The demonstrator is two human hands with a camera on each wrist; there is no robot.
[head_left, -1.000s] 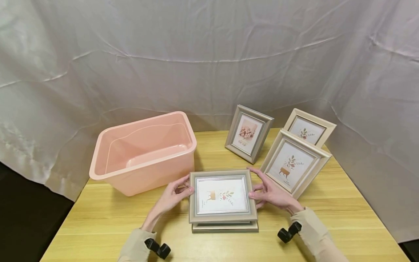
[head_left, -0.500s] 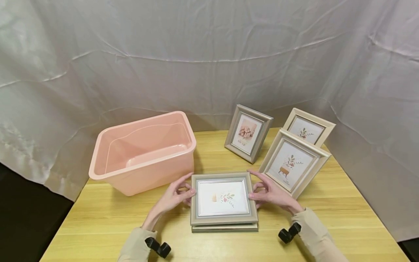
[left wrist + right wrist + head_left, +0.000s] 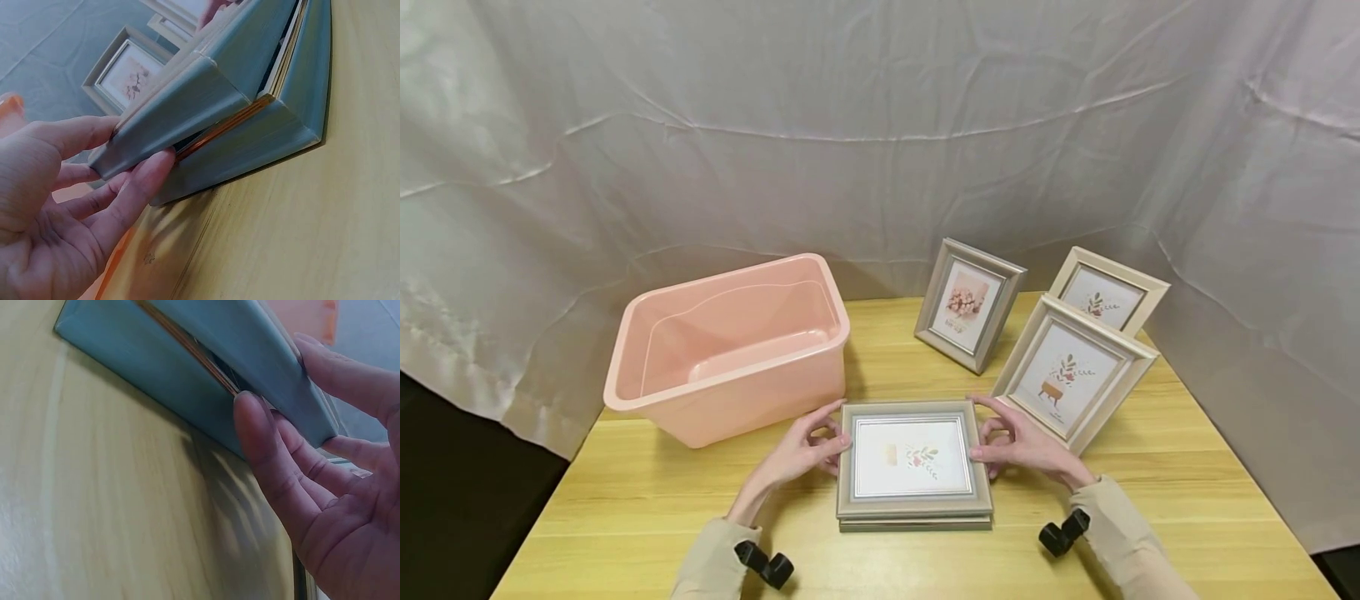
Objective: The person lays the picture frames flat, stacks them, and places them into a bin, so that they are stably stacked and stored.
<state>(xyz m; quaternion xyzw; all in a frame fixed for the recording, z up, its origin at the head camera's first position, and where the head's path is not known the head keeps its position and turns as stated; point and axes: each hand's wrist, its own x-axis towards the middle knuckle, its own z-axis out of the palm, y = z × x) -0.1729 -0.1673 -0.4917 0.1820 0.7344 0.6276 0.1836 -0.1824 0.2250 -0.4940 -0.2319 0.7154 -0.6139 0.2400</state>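
A picture frame (image 3: 913, 458) with a plant print lies sideways and face up over a lower picture frame (image 3: 917, 526), which is flat on the table. My left hand (image 3: 803, 450) pinches the upper frame's left edge, thumb on top. On the opposite edge, my right hand (image 3: 1021, 443) holds it likewise. In the left wrist view, a narrow gap with thin brown-edged layers shows between the upper frame (image 3: 175, 119) and the lower frame (image 3: 250, 144). Fingertips of the right hand (image 3: 337, 469) reach into this gap in the right wrist view. The lower frame's picture is hidden.
A pink plastic bin (image 3: 730, 385) stands left on the wooden table (image 3: 1157, 500). Behind and right, a frame with a flower photo (image 3: 968, 304) stands upright. Another standing frame (image 3: 1063, 379) partly covers a cream frame (image 3: 1105, 298). A grey curtain (image 3: 880, 142) surrounds the table.
The upper frame has come down onto the lower one, its far edge sinking and the visible strip of the lower frame narrowing. Both hands keep hold and lower slightly with it.
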